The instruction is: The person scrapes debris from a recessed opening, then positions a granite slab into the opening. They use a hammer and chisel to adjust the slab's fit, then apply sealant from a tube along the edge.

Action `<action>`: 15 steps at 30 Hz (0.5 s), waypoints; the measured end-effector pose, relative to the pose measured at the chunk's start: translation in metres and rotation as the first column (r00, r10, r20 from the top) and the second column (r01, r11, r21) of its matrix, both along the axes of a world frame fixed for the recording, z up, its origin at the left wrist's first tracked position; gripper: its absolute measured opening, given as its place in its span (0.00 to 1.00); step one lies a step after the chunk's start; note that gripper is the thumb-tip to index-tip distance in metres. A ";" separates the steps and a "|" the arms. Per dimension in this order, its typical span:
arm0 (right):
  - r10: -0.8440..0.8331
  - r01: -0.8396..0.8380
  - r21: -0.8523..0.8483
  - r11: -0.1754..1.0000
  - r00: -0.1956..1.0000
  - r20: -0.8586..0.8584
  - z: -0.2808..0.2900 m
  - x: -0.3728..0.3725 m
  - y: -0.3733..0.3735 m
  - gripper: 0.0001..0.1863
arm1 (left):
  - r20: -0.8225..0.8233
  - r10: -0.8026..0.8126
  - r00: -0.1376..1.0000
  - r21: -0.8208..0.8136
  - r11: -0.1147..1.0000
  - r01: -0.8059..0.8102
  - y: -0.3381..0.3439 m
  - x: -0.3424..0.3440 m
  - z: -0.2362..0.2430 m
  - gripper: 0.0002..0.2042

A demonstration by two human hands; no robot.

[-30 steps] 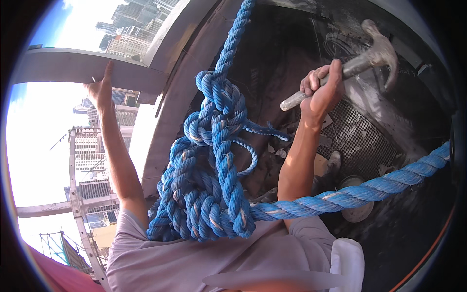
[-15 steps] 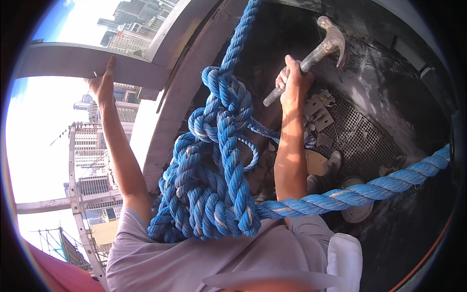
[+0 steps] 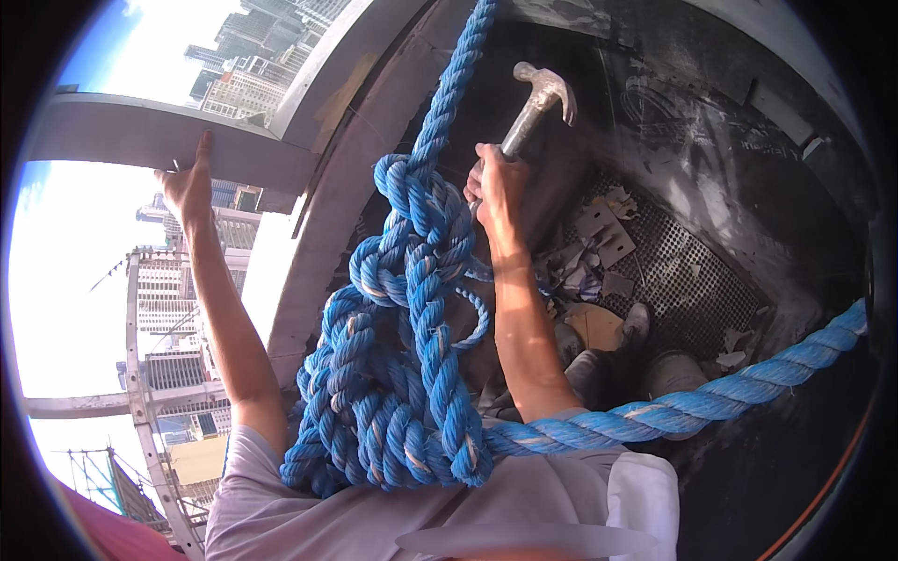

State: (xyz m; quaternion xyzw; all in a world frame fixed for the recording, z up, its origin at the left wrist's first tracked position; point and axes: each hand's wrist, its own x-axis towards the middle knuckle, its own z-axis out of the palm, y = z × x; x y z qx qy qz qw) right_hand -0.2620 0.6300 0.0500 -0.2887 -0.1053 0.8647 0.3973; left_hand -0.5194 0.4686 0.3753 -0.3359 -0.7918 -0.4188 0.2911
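Note:
My right hand is closed round the handle of a claw hammer, whose metal head points up and away from me. My left hand is raised against a grey metal beam at the left, one finger stretched up along its face. The other fingers are curled, and a thin pale tip shows at them; its kind is too small to tell. Between my arms hangs a thick blue rope, knotted and looped into a bundle before my chest. It hides part of my body.
The rope's taut length crosses to the right. Below lie a perforated mat with broken scraps, a tan piece beside shoes, and a dark curved wall. Through the open frame at left, city buildings show far below.
My right hand has swung the hammer leftward and slightly lower, toward the rope and the beam. My left hand stays at the beam. The view has shifted a little.

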 end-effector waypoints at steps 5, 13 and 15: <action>-0.345 0.350 0.193 0.917 0.937 -0.059 0.016 0.114 0.020 0.18 | 0.016 -0.003 1.000 -0.113 0.994 0.005 -0.051 0.005 0.002 0.49; -0.783 0.839 0.033 0.543 0.520 -0.340 0.065 0.109 0.027 0.19 | -0.073 0.056 0.996 -0.202 0.977 -0.069 -0.025 0.036 0.006 0.39; -0.240 0.242 0.193 0.951 0.970 -0.033 0.021 0.009 0.005 0.17 | -0.097 0.061 0.993 -0.179 0.981 -0.078 -0.012 0.041 0.012 0.38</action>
